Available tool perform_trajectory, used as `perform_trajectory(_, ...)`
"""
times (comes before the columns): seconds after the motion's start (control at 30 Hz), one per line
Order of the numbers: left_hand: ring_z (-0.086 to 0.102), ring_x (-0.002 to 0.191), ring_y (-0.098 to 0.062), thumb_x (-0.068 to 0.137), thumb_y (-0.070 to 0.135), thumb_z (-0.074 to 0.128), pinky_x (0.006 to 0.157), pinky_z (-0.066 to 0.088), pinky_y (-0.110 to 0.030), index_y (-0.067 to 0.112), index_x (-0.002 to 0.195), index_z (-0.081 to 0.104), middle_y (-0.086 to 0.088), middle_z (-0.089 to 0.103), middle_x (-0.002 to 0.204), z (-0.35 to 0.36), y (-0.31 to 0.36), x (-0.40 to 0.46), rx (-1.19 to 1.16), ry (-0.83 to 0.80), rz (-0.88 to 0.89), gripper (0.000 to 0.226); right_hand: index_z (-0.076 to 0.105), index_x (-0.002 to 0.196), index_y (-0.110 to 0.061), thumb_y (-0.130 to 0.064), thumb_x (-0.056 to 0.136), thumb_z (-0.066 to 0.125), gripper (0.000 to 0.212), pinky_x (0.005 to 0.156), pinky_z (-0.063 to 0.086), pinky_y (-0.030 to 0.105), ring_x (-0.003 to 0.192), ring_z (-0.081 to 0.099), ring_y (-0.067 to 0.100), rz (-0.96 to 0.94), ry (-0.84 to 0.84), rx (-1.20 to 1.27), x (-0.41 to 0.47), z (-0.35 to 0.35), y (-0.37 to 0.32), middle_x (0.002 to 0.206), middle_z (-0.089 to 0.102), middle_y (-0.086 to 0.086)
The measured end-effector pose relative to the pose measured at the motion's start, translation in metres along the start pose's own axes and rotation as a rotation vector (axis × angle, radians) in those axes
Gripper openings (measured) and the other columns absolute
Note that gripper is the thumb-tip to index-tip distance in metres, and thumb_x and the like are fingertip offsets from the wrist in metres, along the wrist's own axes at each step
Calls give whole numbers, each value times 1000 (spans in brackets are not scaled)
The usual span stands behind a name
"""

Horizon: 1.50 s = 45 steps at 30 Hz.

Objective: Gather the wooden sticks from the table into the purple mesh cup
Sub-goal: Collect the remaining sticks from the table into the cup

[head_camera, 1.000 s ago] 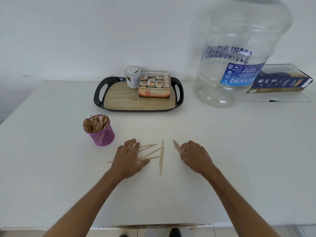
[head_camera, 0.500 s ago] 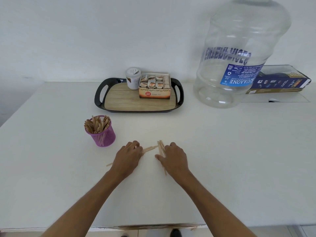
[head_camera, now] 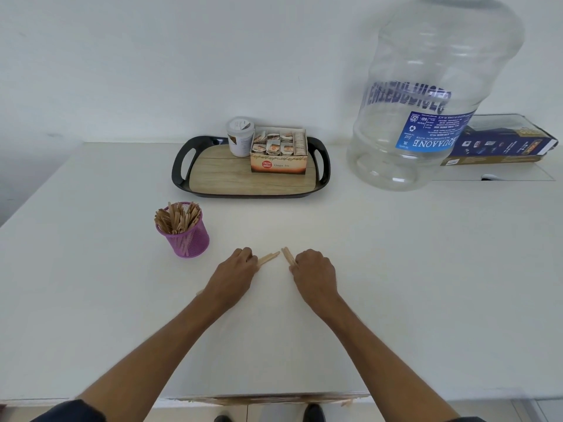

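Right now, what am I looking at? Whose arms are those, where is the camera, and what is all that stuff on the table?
Those are a person's own two arms. The camera sits on their head and looks down, so you see what they see.

The left hand and the right hand rest on a white table. Each one closes on a small bunch of wooden sticks: one bunch pokes out from the left grip, another from the right.

To the left stands a purple mesh cup, already holding many sticks. The sticks in the hands are meant to go in there too.

Further back is a black tray carrying a box of tea bags and a small white tub. On the right stands a big clear water jug, with a dark blue box behind it.
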State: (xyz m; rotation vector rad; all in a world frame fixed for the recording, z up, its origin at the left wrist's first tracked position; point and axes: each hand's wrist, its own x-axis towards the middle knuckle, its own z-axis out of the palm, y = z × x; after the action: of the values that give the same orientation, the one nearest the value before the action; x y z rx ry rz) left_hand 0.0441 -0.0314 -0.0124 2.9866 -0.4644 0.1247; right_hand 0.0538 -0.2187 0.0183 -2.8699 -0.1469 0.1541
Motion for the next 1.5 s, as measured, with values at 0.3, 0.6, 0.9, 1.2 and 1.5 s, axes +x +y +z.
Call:
perform_trajectory(0.3,54,58,-19,50,-5,83,37,28,-22,9,65,62,-4,55,69,-5,3,0,176,27,72,30,61,99,-10,-17,94,52,13,65,38,30,89,64,29,33,-76,-18,10,-9,-3,101,66,9)
perform_trajectory(0.6,53,84,-24,86,-7,55,61,35,-29,6,91,63,-7,58,92,4,8,8,-89,107,-154,16,59,106,-8,-12,94,51,15,69,39,30,100,63,30,32,-170,-23,17,-12,-4,110,64,10)
perform_trajectory(0.9,48,59,-24,53,-20,67,54,29,-28,7,75,56,-7,55,68,0,12,1,-3,151,-56,36,58,106,-5,-7,94,52,14,68,39,31,101,64,32,13,-104,-17,12,-8,-9,110,64,14)
perform_trajectory(1.2,48,63,-21,97,4,46,54,37,-32,10,100,54,-5,58,75,-13,4,6,-341,245,-147,10,56,111,-6,-8,95,46,19,73,36,30,102,59,31,-48,-68,61,12,1,1,113,61,11)
perform_trajectory(1.5,61,73,-8,97,2,52,71,49,-18,11,97,66,-2,65,76,-49,-2,20,-970,300,-256,17,73,96,-16,-6,90,57,20,57,41,16,51,51,0,-5,-23,874,18,-19,24,80,77,-7)
